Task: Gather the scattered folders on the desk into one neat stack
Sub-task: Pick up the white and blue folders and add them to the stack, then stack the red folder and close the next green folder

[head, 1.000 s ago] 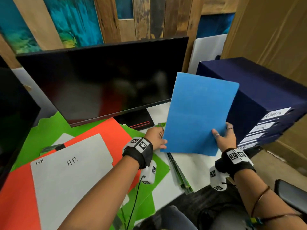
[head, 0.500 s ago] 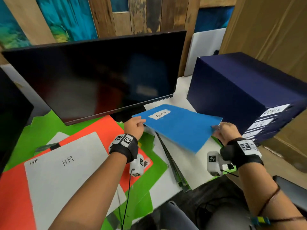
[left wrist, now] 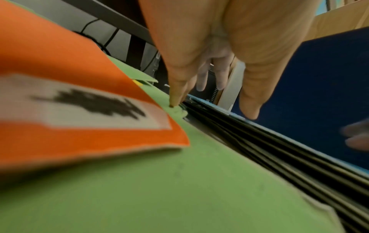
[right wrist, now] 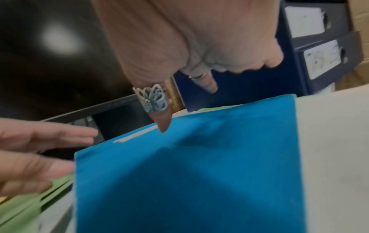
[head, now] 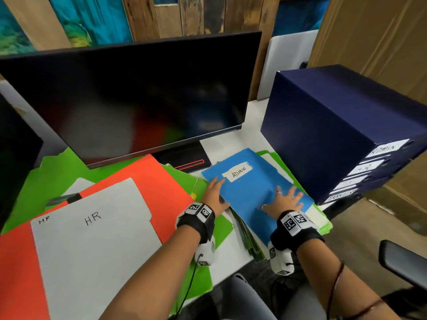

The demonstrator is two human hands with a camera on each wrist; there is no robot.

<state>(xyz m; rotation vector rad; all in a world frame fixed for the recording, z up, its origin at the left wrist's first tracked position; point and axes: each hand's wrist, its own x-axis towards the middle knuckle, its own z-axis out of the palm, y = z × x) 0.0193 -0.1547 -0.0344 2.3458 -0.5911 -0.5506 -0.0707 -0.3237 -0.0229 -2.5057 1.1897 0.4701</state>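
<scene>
A blue folder (head: 249, 195) labelled ADMIN lies flat on top of a stack of green and white folders (head: 321, 221) in front of the monitor. My right hand (head: 285, 199) rests flat on its near right part, fingers spread. With straight fingers my left hand (head: 213, 192) touches the blue folder's left edge. The right wrist view shows the blue folder (right wrist: 189, 173) under my right hand (right wrist: 179, 86). To the left lie an orange folder (head: 147, 181), a white HR folder (head: 92, 236) and green folders (head: 60, 172), overlapping loosely.
A large dark monitor (head: 129, 95) stands behind the folders. A navy drawer box (head: 335, 135) with white labels stands right of the stack. A dark pen (head: 62, 200) lies on the orange folder. A black chair arm (head: 404, 262) sits at the lower right.
The blue folder, held upright in both hands a second ago, has been tipped down and laid flat on the stack. Both hands now lie on it with straight fingers.
</scene>
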